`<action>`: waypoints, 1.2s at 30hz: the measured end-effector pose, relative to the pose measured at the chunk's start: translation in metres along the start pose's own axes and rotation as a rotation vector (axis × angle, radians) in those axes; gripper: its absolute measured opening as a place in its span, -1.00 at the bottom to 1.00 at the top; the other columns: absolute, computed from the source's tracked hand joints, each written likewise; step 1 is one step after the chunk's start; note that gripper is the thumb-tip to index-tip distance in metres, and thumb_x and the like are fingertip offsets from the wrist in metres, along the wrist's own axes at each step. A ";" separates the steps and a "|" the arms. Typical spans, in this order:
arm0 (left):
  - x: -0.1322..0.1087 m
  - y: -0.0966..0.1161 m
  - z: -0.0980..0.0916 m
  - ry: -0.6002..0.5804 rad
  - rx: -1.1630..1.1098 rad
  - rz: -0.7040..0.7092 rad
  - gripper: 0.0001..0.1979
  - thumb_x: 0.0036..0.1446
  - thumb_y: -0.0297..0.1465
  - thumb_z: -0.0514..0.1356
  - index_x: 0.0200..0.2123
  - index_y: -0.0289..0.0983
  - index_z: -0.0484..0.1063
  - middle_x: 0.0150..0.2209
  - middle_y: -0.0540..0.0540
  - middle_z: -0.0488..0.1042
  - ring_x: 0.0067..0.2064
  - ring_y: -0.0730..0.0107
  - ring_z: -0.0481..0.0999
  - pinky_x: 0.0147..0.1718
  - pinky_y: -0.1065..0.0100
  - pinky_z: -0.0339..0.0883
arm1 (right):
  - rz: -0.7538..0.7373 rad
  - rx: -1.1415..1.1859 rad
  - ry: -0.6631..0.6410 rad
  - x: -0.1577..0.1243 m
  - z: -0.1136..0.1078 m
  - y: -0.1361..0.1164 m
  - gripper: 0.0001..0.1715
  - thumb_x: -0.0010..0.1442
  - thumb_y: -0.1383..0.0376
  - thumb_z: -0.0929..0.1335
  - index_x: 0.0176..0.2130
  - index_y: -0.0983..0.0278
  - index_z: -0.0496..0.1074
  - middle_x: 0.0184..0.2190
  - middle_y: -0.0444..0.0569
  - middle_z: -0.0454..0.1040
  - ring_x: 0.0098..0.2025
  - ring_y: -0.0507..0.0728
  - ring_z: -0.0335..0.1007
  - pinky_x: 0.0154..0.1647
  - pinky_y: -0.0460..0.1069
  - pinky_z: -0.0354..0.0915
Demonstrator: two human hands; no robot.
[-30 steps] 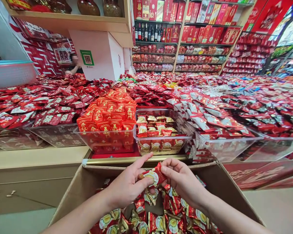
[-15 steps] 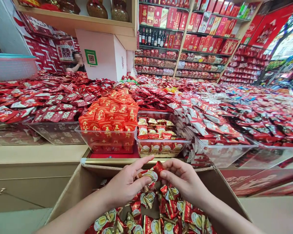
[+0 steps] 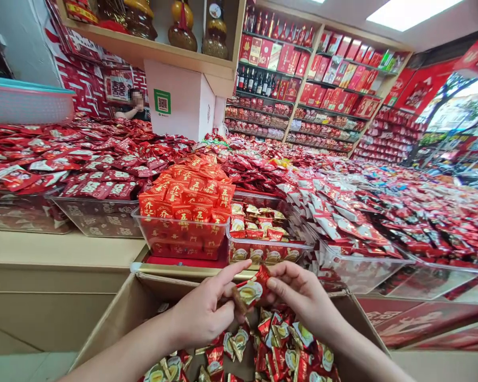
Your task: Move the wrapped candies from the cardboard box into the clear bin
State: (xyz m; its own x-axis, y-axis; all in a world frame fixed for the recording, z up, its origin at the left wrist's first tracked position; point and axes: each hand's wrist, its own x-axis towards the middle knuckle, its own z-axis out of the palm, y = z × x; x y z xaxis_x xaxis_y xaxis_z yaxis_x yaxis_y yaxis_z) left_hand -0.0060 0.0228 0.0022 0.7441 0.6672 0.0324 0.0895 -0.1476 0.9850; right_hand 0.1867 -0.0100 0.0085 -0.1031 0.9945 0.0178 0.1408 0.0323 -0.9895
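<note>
Between my two hands is a red and gold wrapped candy with a durian picture, held above an open cardboard box. My right hand pinches its upper right end between thumb and fingers. At the other end, my left hand has its thumb and curled fingers on the wrapper, while the index finger points out straight. Below the hands, loose durian candies of the same kind lie in the box. Just beyond the box, a clear plastic bin holds rows of these candies.
Left of that bin stands a clear bin of orange-red packets. More bins with heaped red packets and white-red packets line the counter. A person is at the back left, near a white pillar. Shelves hold bottles and boxes.
The view has tilted and shifted, so the shelves and bins sit lower. The candy has turned in my hands, its durian picture now facing me more; both hands still hold it.
</note>
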 end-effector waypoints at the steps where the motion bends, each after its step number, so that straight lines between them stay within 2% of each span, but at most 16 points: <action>1: 0.001 -0.001 -0.002 0.026 0.017 0.005 -0.42 0.02 -0.55 -0.05 0.13 -0.20 -0.11 -0.35 -0.05 0.43 -0.35 0.41 0.42 -0.35 0.35 0.26 | -0.070 -0.116 0.037 0.003 -0.008 -0.009 -0.76 0.04 0.15 0.28 -0.37 0.30 0.28 -0.56 -0.12 0.38 -0.52 0.00 0.30 -0.50 -0.10 0.23; 4: 0.004 -0.004 -0.006 0.112 0.079 -0.010 -0.48 0.00 -0.56 -0.07 0.08 -0.26 0.00 -0.37 -0.06 0.43 -0.38 0.41 0.43 -0.35 0.33 0.27 | -0.320 -0.609 0.207 0.019 -0.038 -0.042 -0.81 0.07 0.22 0.24 -0.32 0.27 0.34 -0.45 -0.08 0.42 -0.42 0.04 0.33 -0.39 -0.07 0.23; 7: 0.007 -0.008 -0.009 0.133 0.117 -0.051 -0.56 -0.01 -0.56 -0.07 0.00 -0.29 0.14 -0.36 -0.07 0.44 -0.39 0.41 0.44 -0.38 0.35 0.27 | -0.434 -1.083 0.295 0.041 -0.067 -0.072 -0.81 0.07 0.32 0.22 -0.33 0.27 0.40 -0.40 -0.05 0.44 -0.35 0.07 0.33 -0.31 -0.07 0.20; 10: 0.008 -0.011 -0.009 0.126 0.176 -0.068 -0.66 0.04 -0.51 -0.07 -0.09 -0.29 0.25 -0.36 -0.07 0.44 -0.40 0.42 0.44 -0.42 0.38 0.27 | -0.399 -1.386 0.273 0.061 -0.081 -0.082 -0.77 0.04 0.38 0.20 -0.37 0.28 0.43 -0.37 -0.02 0.45 -0.32 0.09 0.33 -0.29 -0.08 0.18; 13: 0.008 -0.013 -0.008 0.125 0.229 -0.067 -0.68 0.07 -0.47 -0.08 -0.11 -0.28 0.28 -0.35 -0.07 0.44 -0.41 0.43 0.44 -0.43 0.41 0.27 | -0.246 -1.557 0.226 0.072 -0.085 -0.078 -0.74 0.03 0.36 0.19 -0.36 0.23 0.44 -0.40 -0.04 0.47 -0.36 0.11 0.35 -0.40 -0.08 0.16; 16: 0.008 -0.013 -0.009 0.120 0.258 -0.058 -0.67 0.04 -0.51 -0.07 -0.11 -0.27 0.29 -0.36 -0.05 0.44 -0.41 0.45 0.44 -0.43 0.43 0.28 | -0.134 -1.646 0.205 0.076 -0.088 -0.072 -0.73 0.03 0.31 0.18 -0.34 0.15 0.43 -0.44 -0.06 0.48 -0.40 0.14 0.36 -0.51 -0.07 0.11; 20: 0.008 -0.013 -0.010 0.110 0.324 -0.036 -0.67 0.03 -0.54 -0.07 -0.14 -0.25 0.31 -0.36 -0.03 0.45 -0.43 0.48 0.44 -0.44 0.45 0.30 | -0.123 -1.655 0.221 0.078 -0.096 -0.074 -0.72 0.01 0.30 0.18 -0.33 0.14 0.42 -0.43 -0.07 0.49 -0.41 0.12 0.35 -0.50 -0.08 0.09; 24: 0.006 -0.016 -0.010 0.094 0.379 -0.012 -0.68 0.06 -0.53 -0.09 -0.15 -0.24 0.32 -0.35 -0.04 0.46 -0.43 0.49 0.45 -0.46 0.47 0.31 | -0.096 -1.640 0.118 0.082 -0.098 -0.077 -0.74 -0.04 0.34 0.20 -0.38 0.15 0.43 -0.44 -0.09 0.48 -0.42 0.09 0.34 -0.50 -0.10 0.09; 26: 0.004 -0.016 -0.010 0.090 0.423 0.048 -0.68 0.06 -0.55 -0.09 -0.16 -0.24 0.33 -0.35 -0.04 0.46 -0.43 0.49 0.45 -0.45 0.47 0.32 | -0.072 -1.627 0.093 0.085 -0.096 -0.078 -0.73 -0.05 0.34 0.21 -0.35 0.15 0.43 -0.41 -0.08 0.47 -0.41 0.09 0.34 -0.50 -0.10 0.09; 29: 0.006 -0.006 -0.012 0.149 0.524 0.248 -0.69 0.05 -0.57 -0.07 -0.18 -0.25 0.34 -0.34 -0.06 0.46 -0.35 0.45 0.44 -0.33 0.42 0.32 | -0.073 -1.609 0.104 0.088 -0.095 -0.080 -0.73 -0.04 0.34 0.21 -0.33 0.16 0.42 -0.39 -0.08 0.47 -0.38 0.09 0.34 -0.47 -0.10 0.12; 31: 0.015 0.010 -0.014 0.226 0.601 0.396 -0.71 0.07 -0.56 -0.05 -0.19 -0.24 0.35 -0.24 -0.10 0.44 -0.19 0.38 0.40 -0.17 0.35 0.27 | -0.090 -1.600 0.087 0.088 -0.095 -0.083 -0.74 -0.03 0.35 0.22 -0.33 0.17 0.41 -0.38 -0.07 0.46 -0.35 0.09 0.34 -0.44 -0.10 0.14; 33: 0.033 0.029 -0.016 0.284 0.699 0.474 -0.70 0.07 -0.55 -0.04 -0.16 -0.25 0.34 -0.11 -0.12 0.38 -0.06 0.35 0.32 -0.04 0.32 0.15 | -0.076 -1.612 0.035 0.088 -0.095 -0.086 -0.73 -0.03 0.38 0.21 -0.33 0.17 0.42 -0.37 -0.07 0.46 -0.35 0.08 0.35 -0.43 -0.10 0.15; 36: 0.074 0.054 -0.016 0.245 0.868 0.451 -0.66 0.06 -0.56 -0.06 -0.10 -0.29 0.31 -0.04 -0.12 0.34 0.01 0.36 0.25 0.03 0.33 0.06 | -0.036 -1.650 -0.056 0.086 -0.091 -0.089 -0.72 -0.04 0.42 0.21 -0.33 0.19 0.42 -0.37 -0.05 0.47 -0.35 0.09 0.36 -0.43 -0.11 0.17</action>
State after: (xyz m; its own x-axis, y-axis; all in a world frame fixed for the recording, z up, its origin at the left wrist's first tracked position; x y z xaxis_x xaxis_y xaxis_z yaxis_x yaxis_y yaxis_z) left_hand 0.0430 0.0759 0.0603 0.6799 0.5351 0.5014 0.3566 -0.8388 0.4114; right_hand 0.2548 0.0813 0.1106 -0.1573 0.9875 -0.0053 0.9626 0.1545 0.2226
